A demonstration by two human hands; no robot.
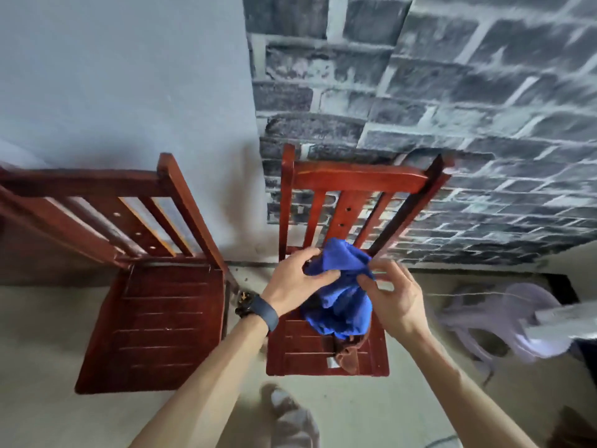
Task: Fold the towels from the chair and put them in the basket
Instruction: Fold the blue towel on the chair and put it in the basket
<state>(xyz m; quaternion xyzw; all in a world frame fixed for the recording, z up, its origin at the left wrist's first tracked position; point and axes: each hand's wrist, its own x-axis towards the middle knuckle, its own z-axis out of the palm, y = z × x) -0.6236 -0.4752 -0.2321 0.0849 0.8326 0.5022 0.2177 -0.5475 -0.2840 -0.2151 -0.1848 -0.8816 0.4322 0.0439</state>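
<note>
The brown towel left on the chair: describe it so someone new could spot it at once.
Find the right-hand wooden chair against the brick-pattern wall. On its slatted seat, below the blue towel held in both hands, lies the brown towel, crumpled, nearly matching the wood.

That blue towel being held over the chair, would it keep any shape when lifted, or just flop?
Probably flops: the blue towel hangs bunched and creased between the left hand and right hand. It looks light, since a pinch at its top edge carries it. It seems unlikely to slip, being soft cloth.
</note>
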